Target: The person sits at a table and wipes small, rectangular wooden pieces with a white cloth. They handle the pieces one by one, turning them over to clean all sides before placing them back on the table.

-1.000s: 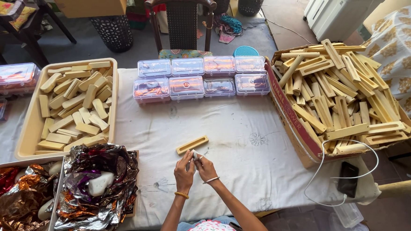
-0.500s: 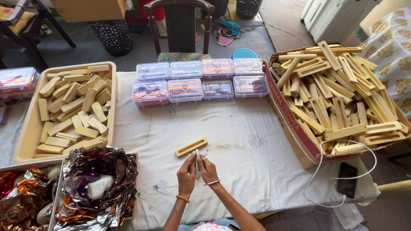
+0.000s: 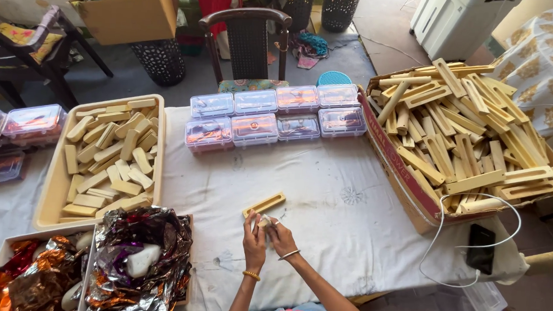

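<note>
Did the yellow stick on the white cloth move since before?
No. The yellow stick lies on the white cloth, same spot below the clear boxes, just above both hands.

Over the second the left hand (image 3: 254, 236) and right hand (image 3: 280, 238) drew closer together, fingertips pinched on a small pale piece (image 3: 264, 222) between them — earlier they held it a little more apart. The hands also sat slightly nearer the slotted wooden bar (image 3: 264, 204) on the white cloth (image 3: 325, 196). The view itself tipped a little — the chair (image 3: 248, 37) showed more fully.
</note>
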